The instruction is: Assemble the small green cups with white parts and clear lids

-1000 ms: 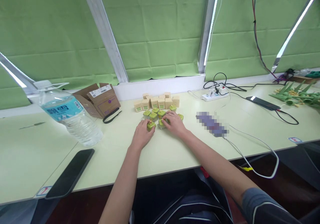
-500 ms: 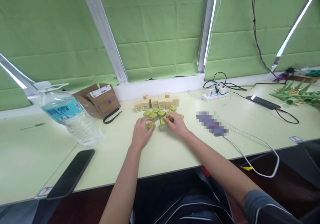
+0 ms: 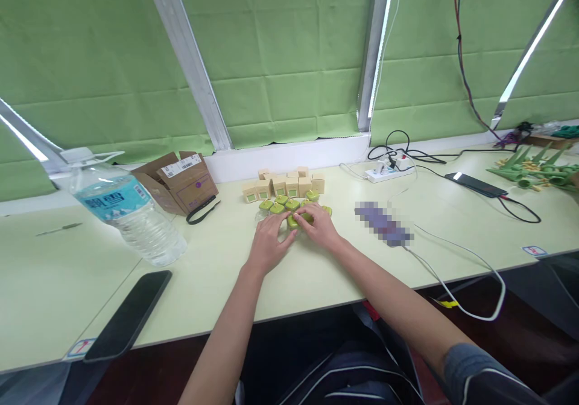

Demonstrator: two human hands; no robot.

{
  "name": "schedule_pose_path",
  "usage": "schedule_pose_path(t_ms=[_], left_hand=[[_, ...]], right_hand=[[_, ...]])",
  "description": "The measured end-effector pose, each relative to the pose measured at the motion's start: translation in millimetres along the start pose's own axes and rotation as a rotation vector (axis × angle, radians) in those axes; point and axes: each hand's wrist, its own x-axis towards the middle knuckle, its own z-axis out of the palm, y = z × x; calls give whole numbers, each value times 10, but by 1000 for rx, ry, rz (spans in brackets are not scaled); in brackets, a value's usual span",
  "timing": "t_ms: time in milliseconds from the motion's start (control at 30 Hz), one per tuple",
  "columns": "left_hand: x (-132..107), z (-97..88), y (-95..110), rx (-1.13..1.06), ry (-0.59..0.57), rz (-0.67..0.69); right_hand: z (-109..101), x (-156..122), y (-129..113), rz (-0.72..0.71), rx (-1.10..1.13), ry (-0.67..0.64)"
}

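Blurred patch [image 3: 383, 224] on desk; contents unreadable.

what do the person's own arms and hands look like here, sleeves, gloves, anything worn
Both hands are bare: the left hand and right hand wear no gloves, rings or watch that I can see. The left forearm is uncovered. The right arm ends in a dark grey-blue short sleeve with a thin pale stripe.

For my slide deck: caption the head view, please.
Both hands, left hand and right hand, meet over green-lidded jars before small tan boxes.
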Motion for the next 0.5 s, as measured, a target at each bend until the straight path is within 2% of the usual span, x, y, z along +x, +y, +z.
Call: schedule_pose_path(t_ms=[300,500], left_hand=[[-10,35,4,-72,-17,-8],[-24,43,-3,-73,-38,-20]], right_hand=[[5,-12,-66,-56,83,-42],[-11,0,-55,-54,88,9]])
